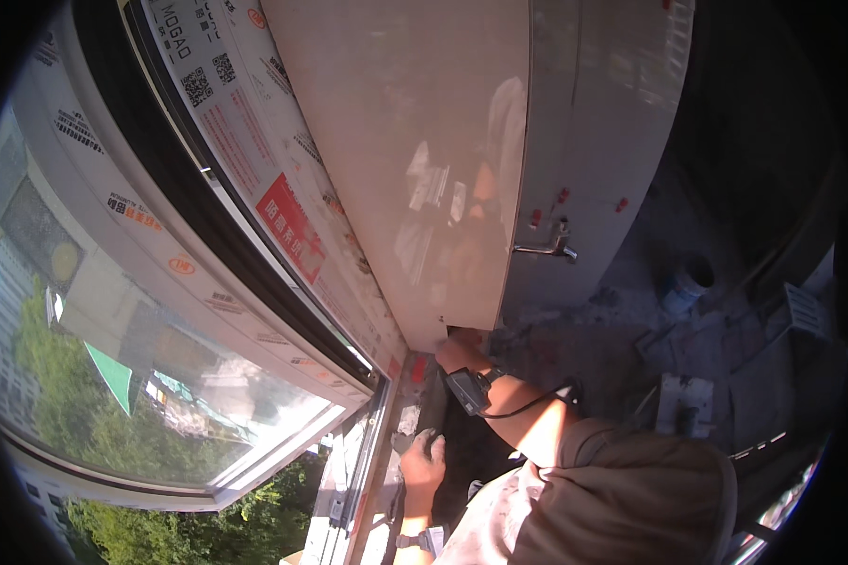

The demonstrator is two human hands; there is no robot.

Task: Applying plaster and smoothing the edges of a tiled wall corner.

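My right hand (462,352) is at the bottom edge of a large glossy wall tile (424,169), beside a dark notch (464,331) at its lower corner. Shadow hides the fingers there, so I cannot see whether they hold anything. A dark device is strapped to that wrist, with a cable running up the forearm. Lower down, my left hand (424,463) rests by the window sill (407,414), its fingers bent around a small dark grey piece (402,443) whose kind I cannot make out. A band circles the left wrist.
An open window sash (283,452) with film-wrapped frame fills the left, trees outside. A metal tap (561,247) juts from the adjoining tiled wall, near red clips (535,217). Further right are a bucket (688,282) and a pale panel (685,405) on the shadowed, littered floor.
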